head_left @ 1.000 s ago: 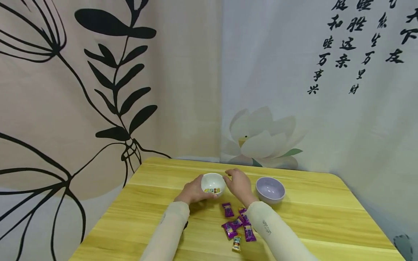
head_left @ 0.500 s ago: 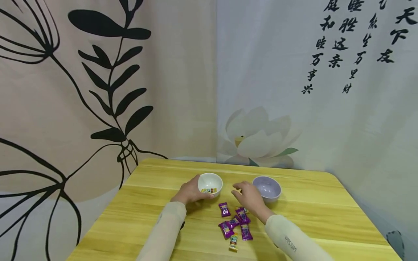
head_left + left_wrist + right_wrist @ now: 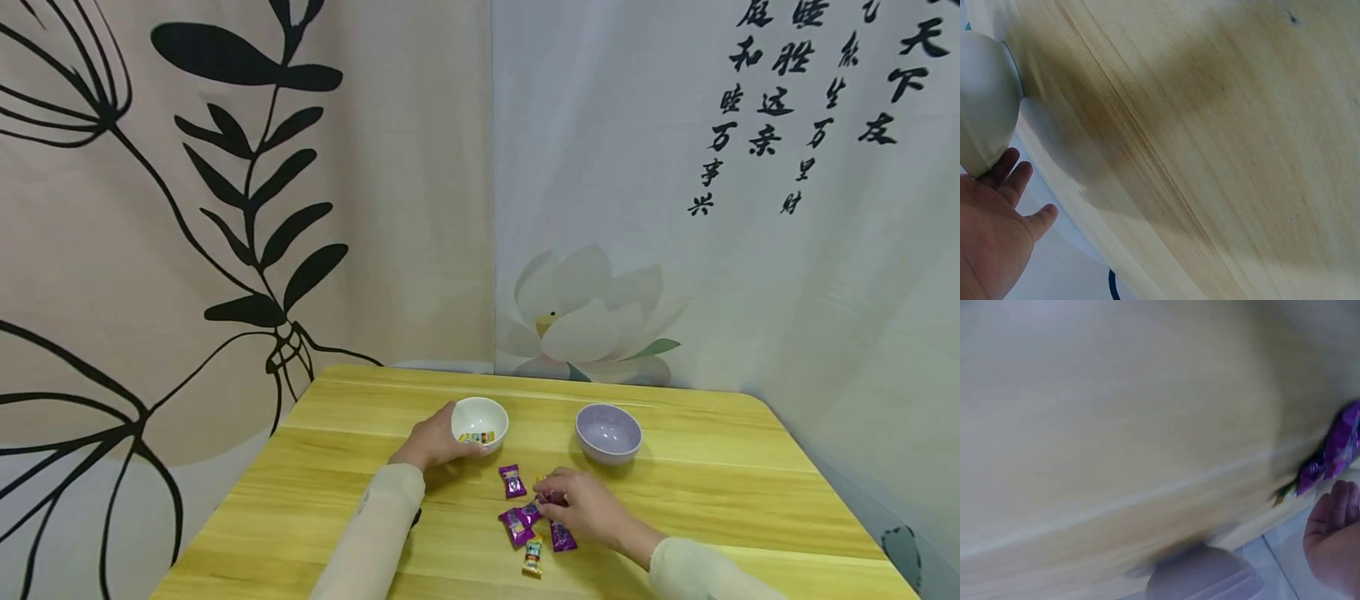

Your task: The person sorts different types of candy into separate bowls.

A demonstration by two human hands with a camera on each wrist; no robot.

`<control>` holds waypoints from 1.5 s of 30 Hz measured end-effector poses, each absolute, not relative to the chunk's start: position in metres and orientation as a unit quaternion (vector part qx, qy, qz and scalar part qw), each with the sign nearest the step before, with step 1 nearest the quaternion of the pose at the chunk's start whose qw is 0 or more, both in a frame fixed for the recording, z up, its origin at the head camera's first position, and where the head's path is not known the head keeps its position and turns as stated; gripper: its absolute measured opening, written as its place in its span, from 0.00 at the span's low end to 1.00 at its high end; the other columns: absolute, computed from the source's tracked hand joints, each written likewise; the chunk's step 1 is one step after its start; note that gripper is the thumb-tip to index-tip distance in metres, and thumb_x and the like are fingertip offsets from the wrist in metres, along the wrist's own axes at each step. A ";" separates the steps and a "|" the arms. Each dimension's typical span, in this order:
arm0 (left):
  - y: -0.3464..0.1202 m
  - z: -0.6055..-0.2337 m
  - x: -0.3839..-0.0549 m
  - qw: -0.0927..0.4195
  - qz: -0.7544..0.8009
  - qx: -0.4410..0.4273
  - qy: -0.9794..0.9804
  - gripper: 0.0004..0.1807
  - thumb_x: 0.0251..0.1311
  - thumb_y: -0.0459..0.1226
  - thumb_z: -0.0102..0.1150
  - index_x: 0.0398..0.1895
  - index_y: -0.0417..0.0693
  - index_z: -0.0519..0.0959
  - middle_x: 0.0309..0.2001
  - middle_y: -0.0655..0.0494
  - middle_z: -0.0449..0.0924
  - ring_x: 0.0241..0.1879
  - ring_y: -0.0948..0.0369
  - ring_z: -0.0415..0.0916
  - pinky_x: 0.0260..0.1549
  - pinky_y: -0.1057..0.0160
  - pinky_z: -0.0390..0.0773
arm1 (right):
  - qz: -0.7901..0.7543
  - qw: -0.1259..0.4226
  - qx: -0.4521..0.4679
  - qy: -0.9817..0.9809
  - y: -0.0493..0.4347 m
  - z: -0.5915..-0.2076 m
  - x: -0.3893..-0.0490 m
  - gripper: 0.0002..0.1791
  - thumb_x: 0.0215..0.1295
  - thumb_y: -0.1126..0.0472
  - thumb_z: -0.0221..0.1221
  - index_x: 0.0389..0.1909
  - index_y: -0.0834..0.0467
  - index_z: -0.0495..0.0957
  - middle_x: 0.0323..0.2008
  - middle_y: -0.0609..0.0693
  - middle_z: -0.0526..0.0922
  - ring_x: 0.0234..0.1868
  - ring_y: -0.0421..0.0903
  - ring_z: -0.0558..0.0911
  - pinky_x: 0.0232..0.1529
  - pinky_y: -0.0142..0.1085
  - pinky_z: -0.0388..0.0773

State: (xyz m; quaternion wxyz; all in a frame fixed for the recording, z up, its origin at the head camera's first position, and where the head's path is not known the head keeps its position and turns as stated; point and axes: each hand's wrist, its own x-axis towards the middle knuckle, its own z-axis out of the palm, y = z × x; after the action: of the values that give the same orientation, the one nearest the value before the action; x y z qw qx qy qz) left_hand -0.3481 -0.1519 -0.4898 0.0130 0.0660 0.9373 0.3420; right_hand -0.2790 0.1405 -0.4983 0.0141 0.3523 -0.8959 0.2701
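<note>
My left hand (image 3: 433,440) holds a small white bowl (image 3: 483,415) by its left side, thumb along the near side. In the left wrist view the fingers lie against the outer wall of the bowl (image 3: 988,94). Yellow-wrapped candies (image 3: 477,437) lie inside it. Over the loose candies reaches my right hand (image 3: 592,508), thumb and fingers parted around a purple-wrapped candy. Several other purple-wrapped candies (image 3: 516,527) and a yellow-wrapped candy (image 3: 532,556) lie close by. The right wrist view has purple wrappers (image 3: 1338,447) just beyond the fingertips.
A lilac bowl (image 3: 609,435) stands on the wooden table (image 3: 720,483), behind the right hand. A single purple-wrapped candy (image 3: 512,481) lies between the white bowl and the cluster. Printed curtains (image 3: 420,208) hang behind the table.
The right hand has left the white bowl's side, passed in front of the lilac bowl and come down over the candies. The left hand stays on the white bowl.
</note>
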 end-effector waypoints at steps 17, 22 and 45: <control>-0.151 -0.490 -0.347 0.021 0.352 0.065 0.933 0.57 0.40 0.62 0.77 0.72 0.48 0.62 0.58 0.51 0.76 0.53 0.49 0.75 0.53 0.45 0.75 | 0.175 0.119 0.499 -0.840 0.144 -0.522 -0.263 0.14 0.52 0.56 0.72 0.41 0.51 0.86 0.41 0.41 0.83 0.43 0.38 0.80 0.47 0.39 0.78; -0.151 -0.491 -0.348 0.023 0.352 0.065 0.933 0.57 0.40 0.62 0.76 0.72 0.48 0.61 0.58 0.51 0.76 0.54 0.50 0.75 0.53 0.45 0.75 | 0.155 0.116 0.501 -0.843 0.138 -0.522 -0.257 0.15 0.52 0.53 0.72 0.43 0.48 0.86 0.41 0.38 0.82 0.43 0.37 0.79 0.47 0.40 0.76; -0.152 -0.497 -0.353 0.023 0.359 0.059 0.931 0.57 0.38 0.63 0.77 0.71 0.51 0.62 0.56 0.54 0.77 0.53 0.52 0.75 0.54 0.46 0.75 | 0.152 0.075 0.504 -0.847 0.114 -0.520 -0.243 0.12 0.56 0.45 0.69 0.39 0.44 0.86 0.33 0.32 0.74 0.36 0.29 0.71 0.39 0.26 0.68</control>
State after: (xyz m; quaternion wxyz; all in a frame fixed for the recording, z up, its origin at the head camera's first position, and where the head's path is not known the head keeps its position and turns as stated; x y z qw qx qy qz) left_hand -0.3529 -0.1518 -0.4967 0.0228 0.0590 0.9311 0.3592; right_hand -0.2430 0.1137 -0.5199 0.0753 0.5040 -0.8469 0.1515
